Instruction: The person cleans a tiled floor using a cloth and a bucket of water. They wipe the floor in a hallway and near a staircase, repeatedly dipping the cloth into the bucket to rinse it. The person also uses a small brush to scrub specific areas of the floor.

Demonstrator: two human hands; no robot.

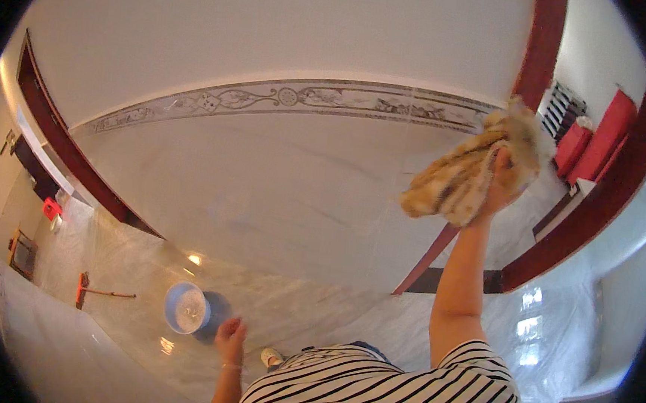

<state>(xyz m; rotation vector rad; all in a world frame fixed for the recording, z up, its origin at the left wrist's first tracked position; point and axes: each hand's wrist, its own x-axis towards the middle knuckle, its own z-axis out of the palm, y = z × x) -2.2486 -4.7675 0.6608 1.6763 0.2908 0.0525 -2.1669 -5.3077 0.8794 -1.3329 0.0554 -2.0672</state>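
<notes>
My right hand [501, 188] is raised at the end of an outstretched arm, shut on a rumpled tan and white cloth [453, 182] with dark stripes. The cloth covers part of the hand and overlaps the right end of a patterned tile border [330, 98]; whether it touches the wall is hard to tell. Low beside my body, my left hand [231, 338] is loosely curled with nothing visible in it. Just left of that hand, a light blue bucket [169, 306] stands on the floor with whitish, sudsy-looking contents.
Pale glossy tiles [279, 187] line the wall below the border. A dark red door frame [590, 237] rises on the right, with red chairs [600, 139] beyond. On the left are another door frame [86, 171] and an orange-headed floor brush [81, 291]. The tiled floor [304, 307] shines.
</notes>
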